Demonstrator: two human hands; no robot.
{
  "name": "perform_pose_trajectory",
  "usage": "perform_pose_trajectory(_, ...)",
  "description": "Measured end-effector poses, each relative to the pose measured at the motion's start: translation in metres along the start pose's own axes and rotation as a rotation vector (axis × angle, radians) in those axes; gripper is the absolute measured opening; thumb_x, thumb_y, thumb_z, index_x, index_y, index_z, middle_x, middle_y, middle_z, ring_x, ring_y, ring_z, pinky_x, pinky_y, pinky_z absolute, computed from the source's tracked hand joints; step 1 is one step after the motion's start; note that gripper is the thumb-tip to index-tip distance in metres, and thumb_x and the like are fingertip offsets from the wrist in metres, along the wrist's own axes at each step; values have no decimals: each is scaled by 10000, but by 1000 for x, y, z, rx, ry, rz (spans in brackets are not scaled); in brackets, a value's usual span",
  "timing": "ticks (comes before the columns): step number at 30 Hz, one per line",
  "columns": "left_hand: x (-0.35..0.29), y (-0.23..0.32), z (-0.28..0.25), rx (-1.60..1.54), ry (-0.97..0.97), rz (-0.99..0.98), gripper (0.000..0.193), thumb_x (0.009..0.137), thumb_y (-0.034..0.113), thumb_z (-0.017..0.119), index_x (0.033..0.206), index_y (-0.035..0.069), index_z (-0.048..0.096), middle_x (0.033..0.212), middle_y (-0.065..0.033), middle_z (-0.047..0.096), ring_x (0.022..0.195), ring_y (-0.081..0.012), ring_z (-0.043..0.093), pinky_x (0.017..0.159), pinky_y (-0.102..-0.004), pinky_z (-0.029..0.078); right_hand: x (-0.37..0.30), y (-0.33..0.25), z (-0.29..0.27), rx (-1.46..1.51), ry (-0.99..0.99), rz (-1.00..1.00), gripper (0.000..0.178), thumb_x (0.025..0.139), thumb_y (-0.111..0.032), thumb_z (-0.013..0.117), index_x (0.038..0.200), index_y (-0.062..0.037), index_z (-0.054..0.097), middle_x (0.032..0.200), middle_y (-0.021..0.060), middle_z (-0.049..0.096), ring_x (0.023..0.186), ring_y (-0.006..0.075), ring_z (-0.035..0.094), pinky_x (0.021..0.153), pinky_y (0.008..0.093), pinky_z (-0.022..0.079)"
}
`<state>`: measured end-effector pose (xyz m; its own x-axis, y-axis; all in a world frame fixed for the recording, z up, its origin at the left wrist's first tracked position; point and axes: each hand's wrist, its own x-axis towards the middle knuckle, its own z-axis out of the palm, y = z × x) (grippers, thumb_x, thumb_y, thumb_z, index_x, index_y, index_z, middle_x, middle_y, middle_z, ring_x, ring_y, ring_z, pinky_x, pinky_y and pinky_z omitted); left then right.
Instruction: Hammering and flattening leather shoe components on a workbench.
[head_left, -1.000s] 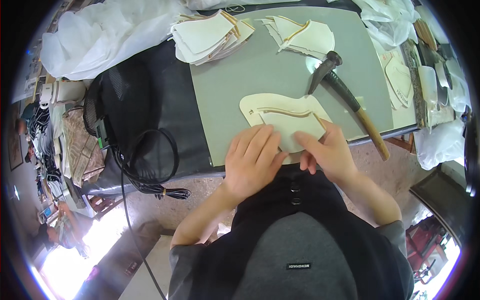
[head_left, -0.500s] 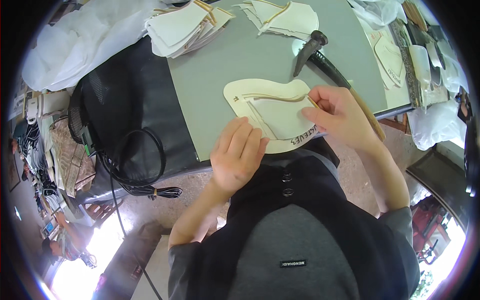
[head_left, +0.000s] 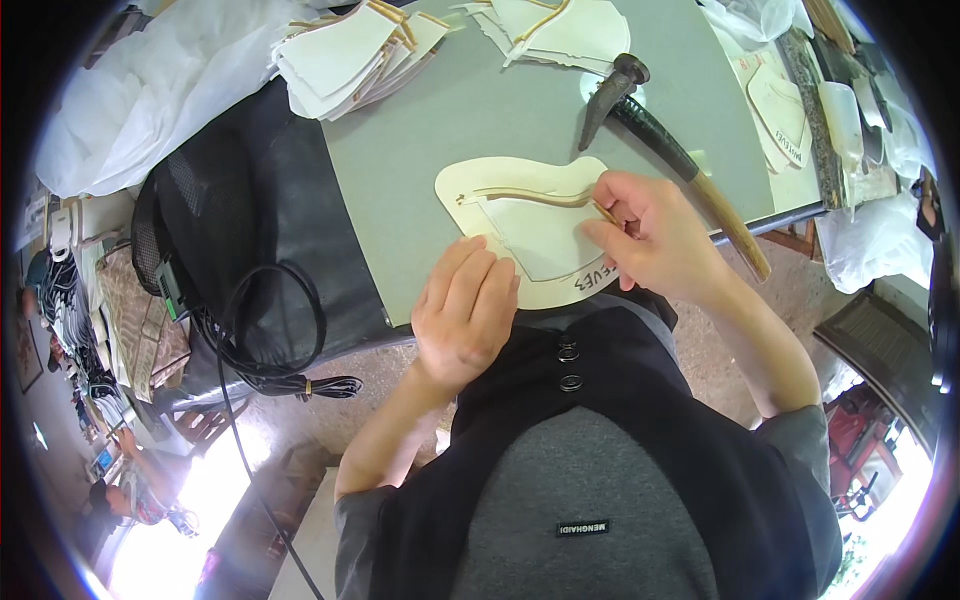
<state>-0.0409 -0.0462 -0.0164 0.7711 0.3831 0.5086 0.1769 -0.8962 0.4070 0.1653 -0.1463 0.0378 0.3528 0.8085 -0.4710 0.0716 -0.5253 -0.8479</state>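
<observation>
A cream cardboard template with a curved outline and handwriting on it lies near the table's front edge. On top of it sits a white shoe-upper piece with a tan strip along its far edge. My left hand is closed over the near left edge of the template, its fingers bent and the thumb hidden. At the other end, my right hand pinches the right end of the white piece by its tan edge between thumb and fingers.
A hammer with a black-and-wood handle lies right of the template. Stacks of white pieces and more pieces lie at the back. A black cable coil hangs at the left. Another template rests at the right.
The template and both hands appear slightly further left, as the whole view has shifted a little. My right fingers have drawn in more tightly at the white piece's right end.
</observation>
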Motion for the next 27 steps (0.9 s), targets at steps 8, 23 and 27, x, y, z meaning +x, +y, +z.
perform_pose_trajectory(8,4,-1,-3,49,-54,58,311,708,21,722,1016,62,714,982,-87,608,989,-301,646,821,-389,568,1,-1,-4,-39,-59,21,135,917,-43,620,864,-1,504,608,38,586,436,70,544,395,219,424)
perform_pose_trajectory(23,4,1,-5,36,-86,27,363,670,13,734,1026,88,750,959,-77,594,989,-291,633,824,-384,567,7,-2,-27,-263,-104,-113,129,880,-82,665,829,22,608,560,17,512,518,64,438,480,270,348)
perform_pose_trajectory(27,9,3,-6,41,-112,34,316,707,26,730,1020,73,739,1079,-87,640,1000,-282,630,848,-400,560,6,3,-23,-355,-23,-235,139,862,-85,678,798,8,597,563,73,542,484,140,465,483,301,371)
